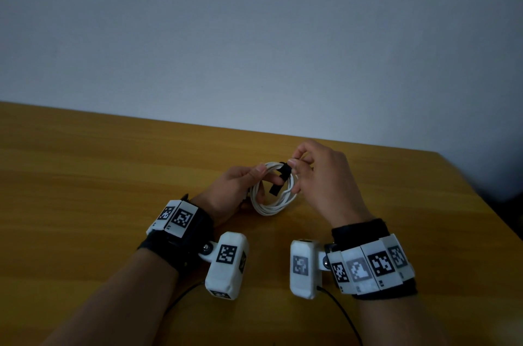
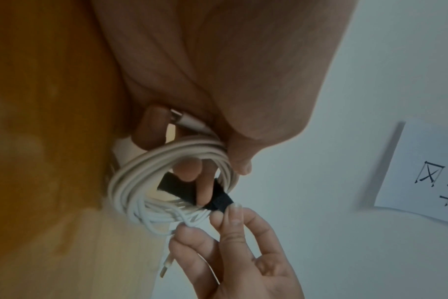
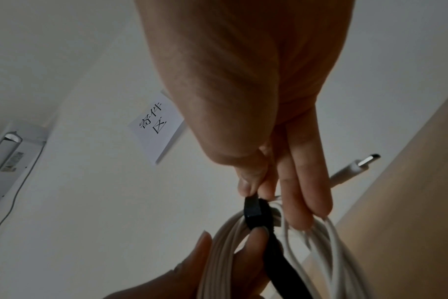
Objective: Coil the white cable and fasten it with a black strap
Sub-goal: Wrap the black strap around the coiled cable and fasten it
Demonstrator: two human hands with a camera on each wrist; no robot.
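The white cable is wound into a round coil, held upright just above the wooden table. My left hand grips the coil's left side, thumb on top and a finger through the loop. The black strap lies over the top of the coil, its loose end hanging inside the ring. My right hand pinches the strap's upper end between thumb and forefinger. One cable plug sticks out past the right fingers; another plug hangs below.
A white paper note with handwritten characters is stuck on the pale wall behind the table. A white device with a thin wire sits high on the wall at left. The table's right edge runs close to my right wrist.
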